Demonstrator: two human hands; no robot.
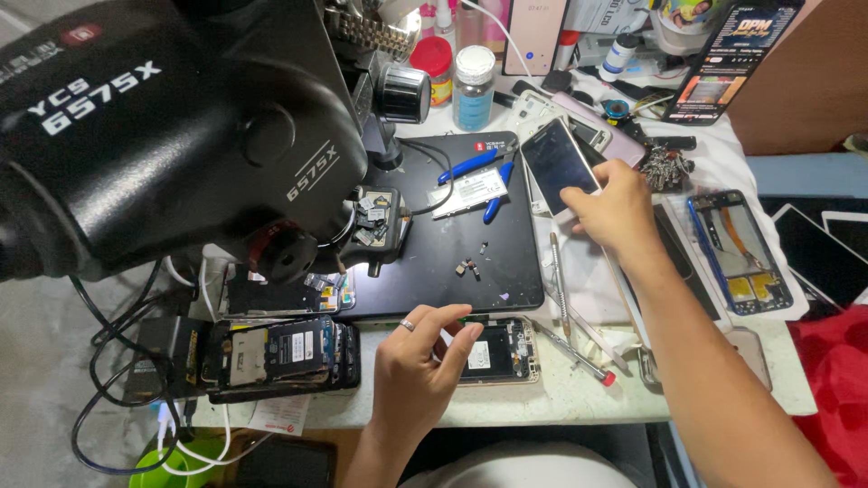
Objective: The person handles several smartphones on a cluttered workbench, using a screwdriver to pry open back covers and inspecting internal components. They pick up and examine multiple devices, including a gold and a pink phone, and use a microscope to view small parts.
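Observation:
My right hand (pixel 617 210) reaches across the bench and grips a smartphone (pixel 557 163) with a dark screen by its lower end, lifting it tilted above other phones. My left hand (pixel 423 361), with a ring on one finger, hovers near the front edge with fingers curled and pinched over an opened phone body (pixel 495 351) showing its battery. I cannot tell whether a small part sits between those fingertips. A black work mat (pixel 452 262) lies between the hands with a few tiny loose parts (pixel 468 267) on it.
A large black microscope head (pixel 163 126) fills the upper left. Disassembled phones (pixel 280 352) and cables lie at the left. Blue-handled pliers (pixel 479 172), small bottles (pixel 474 86), a screwdriver (pixel 579 357), tweezers and a blue phone frame (pixel 740 253) surround the mat.

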